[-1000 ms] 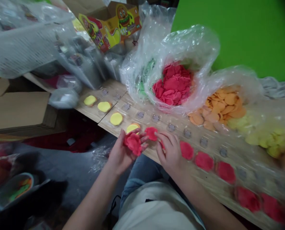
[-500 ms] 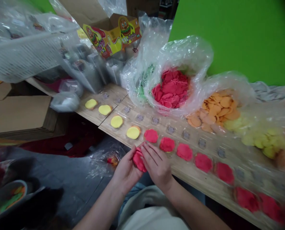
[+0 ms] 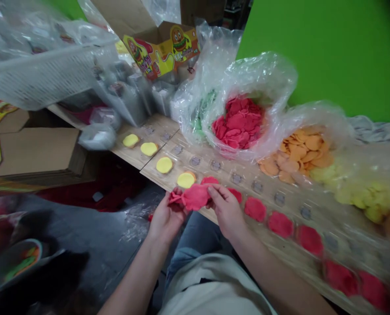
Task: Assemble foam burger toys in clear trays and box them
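Note:
My left hand (image 3: 166, 217) holds several thin red wavy-edged discs (image 3: 176, 199) in its curled fingers. Between thumb and fingers, my right hand (image 3: 226, 211) grips the edge of one red disc (image 3: 196, 197), stretched between both hands. The material looks soft. Just beyond my hands, clear plastic packs line the table's near edge. Toward the left, yellow discs (image 3: 164, 165) lie on top in them, one with orange showing beneath (image 3: 186, 180). Farther right, the packs have red discs (image 3: 254, 208) on top. My hands partly hide two of those red ones.
Behind the packs stand plastic bags of red discs (image 3: 240, 122), orange discs (image 3: 301, 148) and yellow pieces (image 3: 372, 197). A printed burger box (image 3: 162, 52), a white basket (image 3: 60, 72) and clear containers (image 3: 98, 136) are at left. A tub (image 3: 39, 249) sits low at left.
Both hands have moved up toward the table edge and apart. The right hand has drawn one red disc partly off the left hand's stack. The view has shifted slightly.

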The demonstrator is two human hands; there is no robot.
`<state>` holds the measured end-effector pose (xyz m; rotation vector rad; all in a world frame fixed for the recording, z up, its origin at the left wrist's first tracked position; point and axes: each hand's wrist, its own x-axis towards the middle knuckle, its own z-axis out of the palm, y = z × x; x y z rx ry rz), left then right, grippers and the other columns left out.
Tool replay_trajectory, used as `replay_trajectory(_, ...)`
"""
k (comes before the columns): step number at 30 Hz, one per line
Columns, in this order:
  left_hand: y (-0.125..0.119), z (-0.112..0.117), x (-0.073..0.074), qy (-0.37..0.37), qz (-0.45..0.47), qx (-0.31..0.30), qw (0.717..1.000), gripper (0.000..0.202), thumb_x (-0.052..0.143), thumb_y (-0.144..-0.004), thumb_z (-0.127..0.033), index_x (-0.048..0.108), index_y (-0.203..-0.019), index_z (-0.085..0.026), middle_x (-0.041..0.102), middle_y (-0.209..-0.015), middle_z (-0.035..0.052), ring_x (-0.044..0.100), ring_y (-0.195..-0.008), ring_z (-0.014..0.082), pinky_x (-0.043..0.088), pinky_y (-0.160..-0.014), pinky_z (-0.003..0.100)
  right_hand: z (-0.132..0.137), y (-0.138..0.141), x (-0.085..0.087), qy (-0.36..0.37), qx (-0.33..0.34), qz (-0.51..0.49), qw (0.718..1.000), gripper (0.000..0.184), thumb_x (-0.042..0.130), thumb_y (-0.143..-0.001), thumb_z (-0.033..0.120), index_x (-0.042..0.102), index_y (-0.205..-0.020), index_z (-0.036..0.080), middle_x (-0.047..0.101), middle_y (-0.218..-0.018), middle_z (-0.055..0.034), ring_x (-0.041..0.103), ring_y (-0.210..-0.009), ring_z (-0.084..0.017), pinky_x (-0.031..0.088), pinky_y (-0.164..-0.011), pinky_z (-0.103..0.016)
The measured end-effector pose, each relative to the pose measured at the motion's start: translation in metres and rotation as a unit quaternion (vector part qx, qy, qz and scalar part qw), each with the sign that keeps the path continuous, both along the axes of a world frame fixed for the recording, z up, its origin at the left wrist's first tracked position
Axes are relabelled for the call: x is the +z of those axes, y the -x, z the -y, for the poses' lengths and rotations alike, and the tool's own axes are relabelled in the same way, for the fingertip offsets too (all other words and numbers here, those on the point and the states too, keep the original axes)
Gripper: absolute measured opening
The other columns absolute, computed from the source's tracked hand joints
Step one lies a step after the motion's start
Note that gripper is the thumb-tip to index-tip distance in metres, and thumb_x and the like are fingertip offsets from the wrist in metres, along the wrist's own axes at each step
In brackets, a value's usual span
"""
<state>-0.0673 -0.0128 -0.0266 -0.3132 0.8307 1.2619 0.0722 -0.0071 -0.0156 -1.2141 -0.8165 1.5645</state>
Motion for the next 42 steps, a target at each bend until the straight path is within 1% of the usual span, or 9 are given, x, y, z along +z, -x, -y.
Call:
replay_trajectory(6, 0.041, -0.009, -0.003, -0.014, -0.116, 0.143, 0.983, 0.026, 0.036, -0.09, -0.03, 0.054, -0.079, -0.017, 0.051, -0.058, -0.003, 0.054, -0.054, 0.0078, 0.05, -0.058, 0.024, -0.02, 0.001, -0.002, -0.02, -0.073, 0.009, 0.997, 0.027, 0.059, -0.075, 0.042, 0.061, -0.09, 0.02, 0.062, -0.08, 0.0, 0.057, -0.069, -0.013, 0.045, -0.06, -0.024)
replay_trajectory(10, 0.056, -0.003, -0.007, -0.077, -0.315, 0.031, 0.945, 0.021, 0.064, -0.072, -0.032, 0.059, -0.087, -0.017, 0.049, -0.06, -0.0049, 0.042, -0.043, 0.0035, 0.034, -0.04, 0.012, -0.046, -0.003, -0.003, -0.021, 0.029, 0.087, 0.996, 0.031, 0.06, -0.072, 0.042, 0.06, -0.092, 0.018, 0.06, -0.07, 0.0017, 0.053, -0.058, -0.01, 0.042, -0.053, -0.021)
replay_trajectory(13, 0.052, 0.0, -0.013, -0.084, -0.487, -0.066, 0.867, 0.029, 0.07, -0.065, -0.028, 0.063, -0.091, -0.018, 0.055, -0.065, -0.0023, 0.046, -0.049, 0.0058, 0.036, -0.043, 0.013, -0.069, 0.009, -0.011, 0.022, 0.128, 0.085, 0.988, 0.037, 0.058, -0.073, 0.04, 0.054, -0.102, 0.018, 0.057, -0.065, 0.0034, 0.052, -0.051, -0.01, 0.041, -0.049, -0.022)
replay_trajectory(16, 0.045, 0.0, -0.017, -0.125, -0.608, -0.083, 0.78, 0.022, 0.069, -0.066, -0.023, 0.067, -0.088, -0.02, 0.061, -0.087, 0.0046, 0.057, -0.078, 0.0145, 0.046, -0.069, 0.02, -0.08, 0.026, -0.026, -0.07, 0.132, 0.266, 0.952, 0.027, 0.053, -0.078, 0.032, 0.054, -0.1, 0.017, 0.06, -0.071, -0.0014, 0.057, -0.066, -0.015, 0.044, -0.06, -0.027)
replay_trajectory(21, 0.037, 0.0, -0.017, -0.26, -0.659, -0.195, 0.679, 0.034, 0.057, -0.075, -0.018, 0.063, -0.107, -0.028, 0.055, -0.121, 0.0055, 0.046, -0.115, 0.0211, 0.03, -0.102, 0.031, -0.075, 0.03, -0.04, -0.304, 0.145, 0.577, 0.744, 0.018, 0.048, -0.083, 0.021, 0.06, -0.095, 0.015, 0.061, -0.089, -0.0107, 0.05, -0.091, -0.023, 0.04, -0.082, -0.037)
replay_trajectory(24, 0.037, -0.001, -0.019, -0.296, -0.675, -0.271, 0.619, 0.047, 0.052, -0.077, -0.016, 0.052, -0.121, -0.03, 0.046, -0.133, 0.0026, 0.043, -0.121, 0.0216, 0.032, -0.102, 0.032, -0.069, 0.02, -0.037, -0.33, 0.129, 0.625, 0.696, 0.022, 0.048, -0.083, 0.022, 0.061, -0.1, 0.015, 0.057, -0.097, -0.011, 0.047, -0.094, -0.024, 0.04, -0.084, -0.037)
replay_trajectory(29, 0.039, -0.005, -0.026, -0.301, -0.802, -0.376, 0.352, 0.048, 0.043, -0.083, -0.018, 0.041, -0.129, -0.031, 0.038, -0.139, 0.001, 0.049, -0.114, 0.0211, 0.044, -0.09, 0.033, -0.053, 0.003, -0.035, -0.344, 0.153, 0.67, 0.64, 0.037, 0.041, -0.084, 0.013, 0.054, -0.118, 0.02, 0.046, -0.125, -0.0122, 0.034, -0.118, -0.027, 0.034, -0.093, -0.04)
replay_trajectory(31, 0.038, -0.006, -0.028, -0.286, -0.828, -0.385, 0.291, 0.044, 0.042, -0.085, -0.022, 0.042, -0.128, -0.029, 0.039, -0.138, 0.003, 0.053, -0.11, 0.0204, 0.047, -0.085, 0.031, -0.046, 0.003, -0.037, -0.346, 0.176, 0.687, 0.614, 0.041, 0.04, -0.084, 0.011, 0.049, -0.124, 0.02, 0.037, -0.135, -0.013, 0.022, -0.128, -0.031, 0.03, -0.095, -0.043)
replay_trajectory(42, 0.036, -0.004, -0.029, -0.248, -0.846, -0.393, 0.261, 0.043, 0.041, -0.085, -0.022, 0.039, -0.128, -0.024, 0.036, -0.138, 0.009, 0.055, -0.103, 0.0222, 0.049, -0.073, 0.03, -0.055, 0.007, -0.03, -0.36, 0.19, 0.69, 0.598, 0.041, 0.038, -0.085, 0.012, 0.048, -0.125, 0.017, 0.039, -0.136, -0.0118, 0.02, -0.131, -0.028, 0.024, -0.102, -0.042)
